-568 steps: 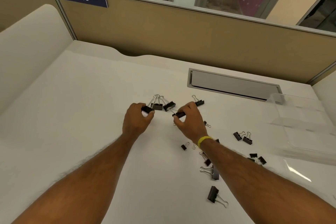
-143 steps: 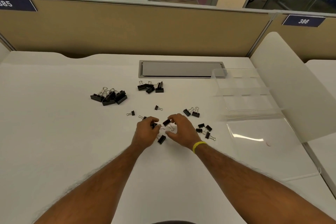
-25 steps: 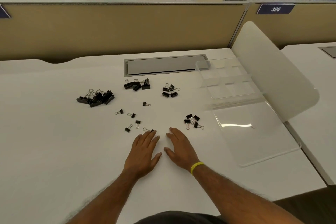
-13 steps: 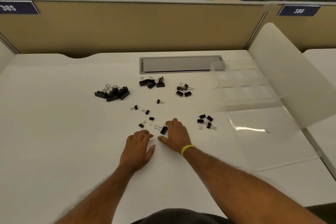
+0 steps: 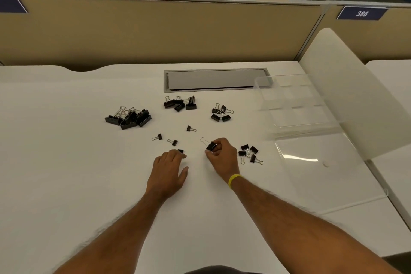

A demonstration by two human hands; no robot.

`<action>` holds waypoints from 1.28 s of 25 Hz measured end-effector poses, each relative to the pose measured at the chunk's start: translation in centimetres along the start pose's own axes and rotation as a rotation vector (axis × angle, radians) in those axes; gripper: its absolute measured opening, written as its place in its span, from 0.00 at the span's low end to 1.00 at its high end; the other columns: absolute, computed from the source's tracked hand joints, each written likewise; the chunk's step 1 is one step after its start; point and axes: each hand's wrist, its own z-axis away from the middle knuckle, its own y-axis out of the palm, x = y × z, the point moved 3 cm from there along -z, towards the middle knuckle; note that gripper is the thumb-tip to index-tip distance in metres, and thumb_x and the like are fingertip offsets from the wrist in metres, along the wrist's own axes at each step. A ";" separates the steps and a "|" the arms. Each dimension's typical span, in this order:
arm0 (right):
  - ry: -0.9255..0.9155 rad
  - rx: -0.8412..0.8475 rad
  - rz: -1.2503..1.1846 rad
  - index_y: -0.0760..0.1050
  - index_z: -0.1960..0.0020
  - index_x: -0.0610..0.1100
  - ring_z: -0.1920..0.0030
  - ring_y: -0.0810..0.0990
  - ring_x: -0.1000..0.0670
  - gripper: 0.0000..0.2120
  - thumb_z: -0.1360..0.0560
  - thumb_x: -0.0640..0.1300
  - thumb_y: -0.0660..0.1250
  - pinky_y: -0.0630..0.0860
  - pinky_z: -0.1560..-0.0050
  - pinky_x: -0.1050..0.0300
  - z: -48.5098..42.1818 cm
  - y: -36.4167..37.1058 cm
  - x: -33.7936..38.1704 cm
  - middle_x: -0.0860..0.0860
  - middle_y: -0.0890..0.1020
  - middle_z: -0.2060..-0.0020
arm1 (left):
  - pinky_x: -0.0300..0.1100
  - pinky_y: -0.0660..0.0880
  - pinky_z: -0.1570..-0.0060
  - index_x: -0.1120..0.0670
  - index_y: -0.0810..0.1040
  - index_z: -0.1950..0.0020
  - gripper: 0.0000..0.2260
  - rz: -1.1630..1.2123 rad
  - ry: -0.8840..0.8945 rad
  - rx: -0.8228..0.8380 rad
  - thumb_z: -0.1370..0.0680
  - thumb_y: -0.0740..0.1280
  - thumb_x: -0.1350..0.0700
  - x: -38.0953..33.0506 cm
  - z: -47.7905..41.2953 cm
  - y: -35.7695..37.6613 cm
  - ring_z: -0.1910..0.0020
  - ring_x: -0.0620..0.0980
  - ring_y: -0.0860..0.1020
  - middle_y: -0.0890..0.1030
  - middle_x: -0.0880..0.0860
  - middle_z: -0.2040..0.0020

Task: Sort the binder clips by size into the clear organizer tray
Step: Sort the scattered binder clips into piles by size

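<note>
Our right hand (image 5: 221, 154) pinches a binder clip (image 5: 210, 146); our left hand (image 5: 168, 172) lies on the tabletop (image 5: 66, 173), fingers (image 5: 174, 155) relaxed.

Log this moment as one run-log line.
right hand: pinches binder clip | left hand: flat on desk | clear organizer tray: empty

small clip (image 5: 180, 151): part-hidden by left hand (image 5: 169, 169) | blue sign (image 5: 12, 4): cut off

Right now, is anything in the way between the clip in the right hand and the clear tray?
Nothing visible. Bare desk lies between the clip pinched by the right hand and the tray; the little clip pile sits nearer the person, off that path.
</note>
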 end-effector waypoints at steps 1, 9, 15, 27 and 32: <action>0.017 -0.027 -0.034 0.74 0.49 0.46 0.67 0.77 0.56 0.13 0.30 0.40 0.75 0.76 0.61 0.64 -0.6 -0.4 0.1 0.52 0.80 0.63 | 0.48 0.70 0.43 0.53 0.76 0.39 0.15 0.005 0.003 0.001 0.24 0.67 0.50 -0.1 -0.4 0.1 0.43 0.52 0.75 0.77 0.50 0.42; 0.010 -0.139 0.027 0.75 0.52 0.48 0.62 0.78 0.55 0.15 0.33 0.51 0.77 0.78 0.57 0.58 -4.2 -2.1 -0.9 0.55 0.80 0.57 | 0.48 0.69 0.44 0.53 0.76 0.40 0.15 0.022 0.030 -0.013 0.25 0.65 0.50 -0.8 -4.3 0.9 0.44 0.52 0.75 0.77 0.50 0.43; -0.040 -0.242 0.163 0.75 0.52 0.48 0.51 0.76 0.51 0.16 0.33 0.53 0.76 0.75 0.55 0.53 -8.0 -2.9 -0.3 0.53 0.76 0.55 | 0.48 0.69 0.43 0.53 0.76 0.40 0.14 0.047 0.033 -0.014 0.24 0.66 0.50 -1.5 -7.1 1.3 0.42 0.52 0.75 0.77 0.50 0.42; -0.015 -0.164 0.302 0.78 0.42 0.43 0.43 0.74 0.45 0.17 0.27 0.51 0.71 0.75 0.43 0.45 -16.0 -3.6 -0.9 0.46 0.76 0.47 | 0.48 0.70 0.43 0.52 0.76 0.40 0.15 0.052 0.035 -0.027 0.24 0.63 0.48 -0.1 -8.6 2.4 0.42 0.51 0.75 0.77 0.50 0.43; -0.007 -0.088 0.375 0.74 0.35 0.44 0.39 0.73 0.44 0.24 0.26 0.54 0.69 0.70 0.37 0.44 -16.5 -3.9 -1.5 0.45 0.76 0.42 | 0.48 0.70 0.45 0.53 0.77 0.42 0.14 0.045 0.035 -0.038 0.25 0.64 0.49 -0.2 -8.8 2.2 0.44 0.52 0.76 0.78 0.51 0.44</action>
